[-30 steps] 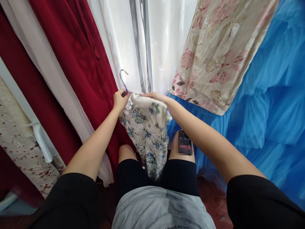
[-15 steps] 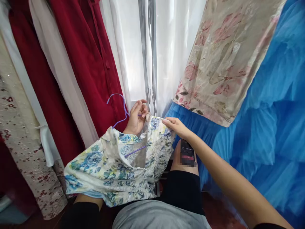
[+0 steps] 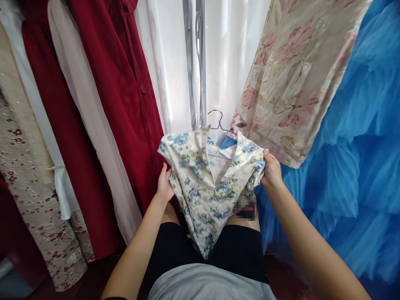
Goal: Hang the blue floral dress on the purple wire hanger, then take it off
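A white blouse [image 3: 200,191] with blue and yellow flowers hangs spread out over my lap, its lower end narrowing to a point. Inside its shoulders sits a thin purple hanger [image 3: 220,124], whose hook sticks up above the V-shaped neckline. My left hand [image 3: 165,183] grips the blouse at its left side, the fingers partly behind the cloth. At the right sleeve edge, my right hand [image 3: 271,168] pinches the fabric, thumb on top.
Dark red dresses [image 3: 103,104] and other long garments hang at the left. A beige floral garment [image 3: 281,83] and a blue ruffled tulle dress [image 3: 331,179] hang at the right. White curtain cloth [image 3: 231,54] is behind. A phone [image 3: 248,211], partly blurred, rests on my right thigh.
The blouse has turned to face me squarely, and its hanger has moved right. My left hand has left the neckline for the left side; my right hand has shifted right to the sleeve.
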Motion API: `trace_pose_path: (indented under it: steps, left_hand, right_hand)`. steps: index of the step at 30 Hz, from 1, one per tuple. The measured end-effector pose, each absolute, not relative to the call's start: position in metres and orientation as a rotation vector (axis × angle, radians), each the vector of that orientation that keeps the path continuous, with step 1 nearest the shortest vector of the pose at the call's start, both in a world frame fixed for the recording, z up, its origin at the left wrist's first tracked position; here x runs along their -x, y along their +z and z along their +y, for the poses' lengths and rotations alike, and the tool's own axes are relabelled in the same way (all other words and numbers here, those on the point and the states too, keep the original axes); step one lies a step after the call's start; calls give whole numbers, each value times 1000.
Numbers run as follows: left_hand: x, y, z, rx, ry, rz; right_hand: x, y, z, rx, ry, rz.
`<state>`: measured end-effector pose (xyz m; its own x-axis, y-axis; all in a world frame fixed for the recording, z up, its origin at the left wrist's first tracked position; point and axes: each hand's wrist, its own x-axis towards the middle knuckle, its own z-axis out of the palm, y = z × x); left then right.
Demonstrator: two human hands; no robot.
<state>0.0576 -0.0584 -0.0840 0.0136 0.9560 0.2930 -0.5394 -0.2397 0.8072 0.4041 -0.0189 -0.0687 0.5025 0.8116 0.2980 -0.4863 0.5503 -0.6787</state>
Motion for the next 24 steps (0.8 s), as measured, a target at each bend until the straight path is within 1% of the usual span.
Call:
trace_pose_path:
  steps: [3,8,12,15,17,20,24]
  left_hand:
    - [-56,-108,-58,-945,1611,601]
    - [-66,-137,-62,-987,1793,858]
    - [-71,-167,-80,-985,1825,918]
    - [-79,-180,-88,-984,1793,962]
    - [-87,-178,-88,-1013,1767,967]
    - [-96,-159,-83,-1071,1752,928]
    - [-97,-137,-79,-1092,1813,890]
  right_hand:
    - [-394,-55,-8,546,814,-661]
    - [-372,-37,-15,575,931,-864]
    - [-378,-50,-33,619,1017,-898]
    - [-386,-63,-35,622,973,-794]
    - [-387,-64,-32,587,924,-711]
    - [-383,-54,-25,561,876,-648]
    - [-373,-39,-27,582,898,-737]
